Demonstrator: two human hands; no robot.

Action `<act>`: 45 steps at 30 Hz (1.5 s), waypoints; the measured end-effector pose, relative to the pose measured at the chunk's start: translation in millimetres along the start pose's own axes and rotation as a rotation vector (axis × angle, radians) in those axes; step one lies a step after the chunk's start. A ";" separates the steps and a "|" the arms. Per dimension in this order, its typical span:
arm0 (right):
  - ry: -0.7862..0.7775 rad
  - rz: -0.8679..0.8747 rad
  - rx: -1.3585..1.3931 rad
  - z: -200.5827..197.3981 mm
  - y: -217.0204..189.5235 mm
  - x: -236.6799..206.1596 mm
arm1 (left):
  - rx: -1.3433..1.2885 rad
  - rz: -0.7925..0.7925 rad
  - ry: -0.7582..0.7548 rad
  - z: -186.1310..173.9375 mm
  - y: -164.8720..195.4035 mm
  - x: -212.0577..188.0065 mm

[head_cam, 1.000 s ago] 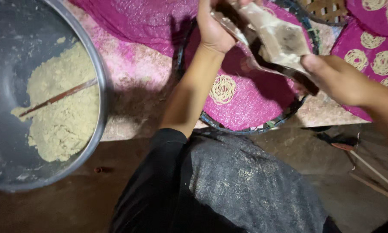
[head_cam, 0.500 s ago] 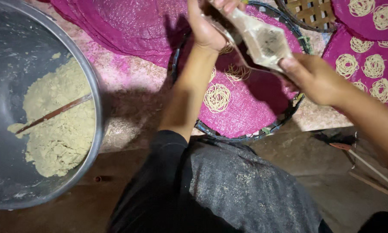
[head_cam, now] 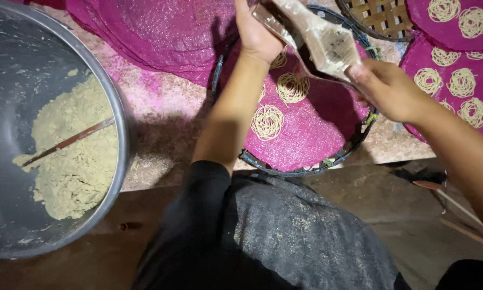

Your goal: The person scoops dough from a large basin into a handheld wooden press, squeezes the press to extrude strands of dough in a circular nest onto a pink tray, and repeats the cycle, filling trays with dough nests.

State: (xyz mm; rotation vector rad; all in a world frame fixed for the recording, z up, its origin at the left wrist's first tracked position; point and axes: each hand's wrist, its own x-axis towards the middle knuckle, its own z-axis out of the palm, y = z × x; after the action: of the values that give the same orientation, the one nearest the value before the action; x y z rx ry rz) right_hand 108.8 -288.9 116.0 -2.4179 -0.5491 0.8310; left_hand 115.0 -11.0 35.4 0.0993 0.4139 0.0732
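In the head view, the left hand (head_cam: 258, 33) is closed around the far handle of a wooden noodle press (head_cam: 321, 42), and the right hand (head_cam: 389, 90) grips its near end. The press hangs just above a round tray (head_cam: 306, 167) covered with pink mesh. Noodle coils (head_cam: 266, 122) lie on this mesh, under the press. Well to the left of the tray stands a big metal bowl (head_cam: 121, 134) with pale dough (head_cam: 72, 156) and a stick (head_cam: 70, 141) in it.
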 end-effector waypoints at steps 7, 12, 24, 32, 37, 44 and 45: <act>-0.010 -0.093 0.171 3.5 28.9 2.8 | 1.102 -0.326 -0.093 -51.4 -21.1 1.5; 0.083 -0.120 0.220 10.2 38.4 5.4 | 1.377 -0.088 -0.080 -72.4 -17.3 -15.4; -0.461 0.040 0.535 35.2 58.2 -96.1 | -0.009 -0.005 -0.482 -54.3 -56.6 -118.6; -0.117 0.045 -0.018 48.2 17.9 -128.0 | -0.115 0.073 -0.590 -60.4 -65.2 -126.8; -0.177 0.072 -0.005 61.8 1.5 -136.5 | -0.058 0.133 -0.547 -69.8 -64.1 -139.9; -0.024 0.023 -0.127 42.9 -4.0 -134.7 | -0.115 0.180 -0.458 -52.6 -78.8 -125.2; -0.031 0.035 -0.114 46.9 -4.7 -133.4 | -0.077 0.223 -0.477 -50.7 -74.6 -121.5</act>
State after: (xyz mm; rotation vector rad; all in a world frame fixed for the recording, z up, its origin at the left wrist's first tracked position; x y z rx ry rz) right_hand -20.1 -338.9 146.1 -2.5283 -0.5817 0.8751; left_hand -12.7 -92.0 29.2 0.0831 -0.0784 0.2786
